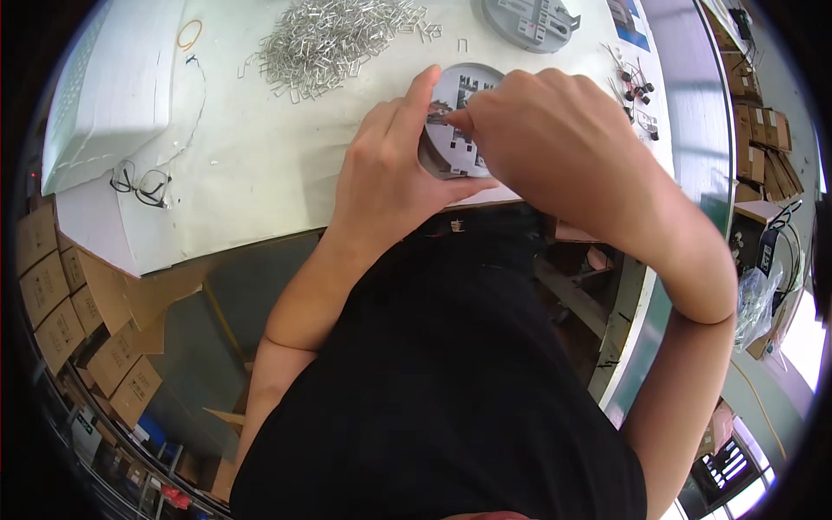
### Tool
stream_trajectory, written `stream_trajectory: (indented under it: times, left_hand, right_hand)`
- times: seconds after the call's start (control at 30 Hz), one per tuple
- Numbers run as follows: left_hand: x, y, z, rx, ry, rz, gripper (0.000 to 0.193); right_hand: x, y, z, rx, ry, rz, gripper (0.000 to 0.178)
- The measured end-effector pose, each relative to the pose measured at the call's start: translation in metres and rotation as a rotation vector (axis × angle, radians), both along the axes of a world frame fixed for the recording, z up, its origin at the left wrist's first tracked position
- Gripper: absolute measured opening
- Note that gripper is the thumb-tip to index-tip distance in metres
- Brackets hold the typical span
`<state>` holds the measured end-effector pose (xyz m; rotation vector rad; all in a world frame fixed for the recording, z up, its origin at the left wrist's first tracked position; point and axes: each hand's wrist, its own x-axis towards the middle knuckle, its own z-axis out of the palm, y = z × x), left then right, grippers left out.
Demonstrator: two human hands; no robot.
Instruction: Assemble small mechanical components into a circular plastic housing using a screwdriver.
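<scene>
A round grey plastic housing (462, 146) with slots and dark cutouts lies near the table's front edge. Its left side is held by my left hand (381, 165), with the thumb along the near rim and the fingers on the far left rim. Over the housing's right half is my right hand (555, 126), its fingers curled and closed, thumb or fingertip pointing into the housing. The right hand's own back hides whatever it grips. Beyond both hands lies a heap of bent U-shaped metal wire clips (325, 43), with one loose clip (462, 44) beside it.
A second grey round housing (530, 24) sits at the far right. Small black parts with wire leads (639, 89) lie along the right edge. Eyeglasses (143, 185), a rubber band (189, 34) and a white box-like panel (113, 95) are at left. Cardboard boxes (56, 295) stand beyond the table.
</scene>
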<state>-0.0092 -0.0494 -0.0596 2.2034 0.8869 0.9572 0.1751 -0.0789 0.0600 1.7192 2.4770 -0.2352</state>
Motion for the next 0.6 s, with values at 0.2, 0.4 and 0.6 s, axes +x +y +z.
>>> stream_trajectory:
  times: [0.2,0.4,0.6]
  left_hand:
    - [-0.001,0.000,0.000,-0.025,0.006,0.000,0.115]
    - [0.001,-0.002,0.001,-0.056,-0.003,-0.012,0.113]
    - [0.002,-0.003,0.001,0.002,0.003,0.009,0.112]
  right_hand:
    - [-0.001,0.012,0.013,0.082,-0.091,0.138,0.008]
    - [-0.013,0.015,0.020,0.055,-0.169,0.168,0.008]
    - [-0.023,0.006,0.030,0.074,-0.248,0.157,0.007]
